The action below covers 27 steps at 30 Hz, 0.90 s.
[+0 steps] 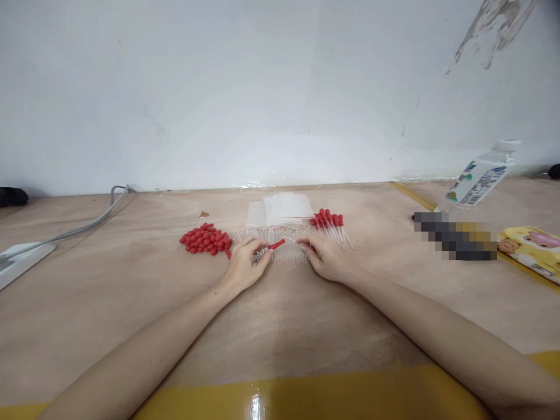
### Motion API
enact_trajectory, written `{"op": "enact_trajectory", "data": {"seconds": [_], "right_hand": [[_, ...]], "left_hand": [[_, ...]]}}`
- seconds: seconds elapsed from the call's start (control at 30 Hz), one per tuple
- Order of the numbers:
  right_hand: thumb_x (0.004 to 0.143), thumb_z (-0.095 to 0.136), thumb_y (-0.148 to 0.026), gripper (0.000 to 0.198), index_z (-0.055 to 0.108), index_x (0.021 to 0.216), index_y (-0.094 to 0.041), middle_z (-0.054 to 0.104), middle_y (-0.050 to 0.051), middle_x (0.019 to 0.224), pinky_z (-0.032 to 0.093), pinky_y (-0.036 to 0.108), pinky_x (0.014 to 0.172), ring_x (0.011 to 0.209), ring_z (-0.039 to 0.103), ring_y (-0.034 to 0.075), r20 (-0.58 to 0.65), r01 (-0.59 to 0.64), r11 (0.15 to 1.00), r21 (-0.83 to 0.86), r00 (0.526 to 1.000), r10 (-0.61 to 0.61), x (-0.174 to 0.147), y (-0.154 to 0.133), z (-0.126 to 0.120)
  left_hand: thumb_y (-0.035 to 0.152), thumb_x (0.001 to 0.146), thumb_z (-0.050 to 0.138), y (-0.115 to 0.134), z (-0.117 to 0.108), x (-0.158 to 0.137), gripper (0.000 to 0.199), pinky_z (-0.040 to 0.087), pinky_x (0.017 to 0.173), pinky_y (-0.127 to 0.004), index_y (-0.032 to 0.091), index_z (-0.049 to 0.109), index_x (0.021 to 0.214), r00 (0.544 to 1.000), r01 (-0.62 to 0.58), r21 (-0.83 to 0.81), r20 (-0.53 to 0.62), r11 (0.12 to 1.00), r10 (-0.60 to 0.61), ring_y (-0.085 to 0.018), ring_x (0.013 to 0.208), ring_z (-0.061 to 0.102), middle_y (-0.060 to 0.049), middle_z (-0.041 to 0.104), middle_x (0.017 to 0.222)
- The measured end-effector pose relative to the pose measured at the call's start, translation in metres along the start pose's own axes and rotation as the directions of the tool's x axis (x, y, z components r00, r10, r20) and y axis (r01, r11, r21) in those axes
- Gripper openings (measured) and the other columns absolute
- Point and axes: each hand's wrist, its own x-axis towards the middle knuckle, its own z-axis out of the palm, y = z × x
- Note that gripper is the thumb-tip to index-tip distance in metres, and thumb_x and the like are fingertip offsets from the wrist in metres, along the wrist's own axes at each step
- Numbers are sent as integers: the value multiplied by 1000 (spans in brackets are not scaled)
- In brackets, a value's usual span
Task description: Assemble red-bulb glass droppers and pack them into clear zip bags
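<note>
At centre, left fingers [258,242] pinch a bulb [277,244]; right fingers [310,240], a tube [290,240].

Tubes [287,253] lie on the table [271,326] between the bulb pile [203,240], left, and droppers [329,219], right.

Red bulbs [202,240] — matt, rubbery-looking

This looks like a workshop: a wood surface [245,338] with yellow tape [328,391], a chipped far wall [262,87], a pile of red tops [203,240] and many clear tubes [286,252].
</note>
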Motion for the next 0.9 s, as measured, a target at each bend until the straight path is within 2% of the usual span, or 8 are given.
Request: {"op": "enact_trajectory", "data": {"seconds": [0.13,0.23,0.33,0.53,0.73,0.9], "right_hand": [[85,42,-19,17,54,97,-16,58,5,79,41,29,67,73,53,16,-1,18,1000,-14,1000,-18,0,-2,-1],[84,46,-21,16,55,96,-16,58,4,78,40,27,66,68,52,14,11,8,1000,-26,1000,-8,-2,-6,2],[84,46,-21,15,56,95,-17,59,3,77,39,28,68,67,52,13,10,24,999,-47,1000,-23,-3,-9,6],[85,44,-19,17,55,97,-17,60,5,84,38,29,69,74,54,15,-48,-35,998,-61,998,32,-1,-2,3],[83,46,-20,17,55,97,-17,61,4,80,38,28,66,68,53,14,-21,-76,997,-25,997,75,-1,-7,0],[82,49,-22,18,54,99,-18,61,1,77,38,27,64,58,51,11,3,-78,997,7,997,78,-2,-17,2]], "left_hand": [[26,78,54,0,2,0,14,45,65,-27,16,62,83,999,7,-67,-46,998,-10,-15,71,57,-4,59,79],[26,76,55,-2,10,0,13,45,60,-24,17,57,85,993,105,-260,-22,960,-115,-14,66,58,-2,60,74],[24,73,58,-2,16,1,14,45,58,-23,17,54,85,975,216,-444,51,870,-216,-13,64,60,-1,61,70],[19,62,65,5,11,7,21,43,55,-21,17,49,75,903,360,-680,83,639,-421,-12,61,61,2,62,67],[19,59,66,10,9,8,24,47,72,-28,16,48,75,872,387,-791,147,474,-467,-16,75,66,1,64,71],[16,60,66,12,10,6,28,48,77,-31,17,48,81,872,406,-799,191,445,-452,-16,75,67,3,63,71]]}}
